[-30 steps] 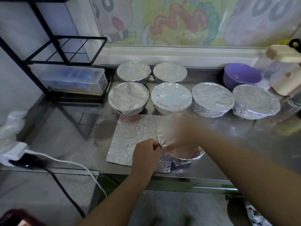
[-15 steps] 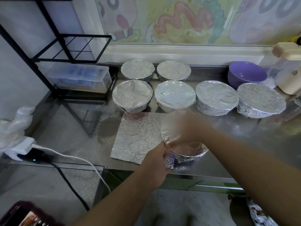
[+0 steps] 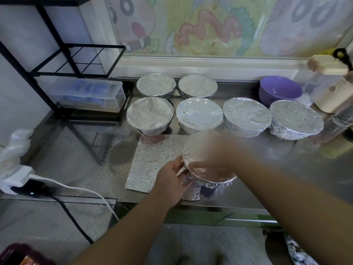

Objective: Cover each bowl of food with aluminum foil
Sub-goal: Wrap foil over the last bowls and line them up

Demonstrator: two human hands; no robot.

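Steel counter (image 3: 76, 159), black rack (image 3: 72, 74), perhaps painted window (image 3: 210, 25)

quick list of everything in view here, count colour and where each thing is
foil-covered bowls: 6, silver, two rows at the counter's back
front bowl: 1, silver foil over it, counter's front edge
foil sheet: 1, silver, flat, left of the front bowl
purple bowl: 1, purple, uncovered, back right
rack: 1, black, back left
plastic box: 1, clear with blue contents, in the rack
plug: 1, white with white cable, left edge
cream containers: count unclear, far right
counter: 1, steel
left grip: 1, bare hand, pinching foil at the front bowl's left side
right grip: 1, bare hand, blurred, over the front bowl
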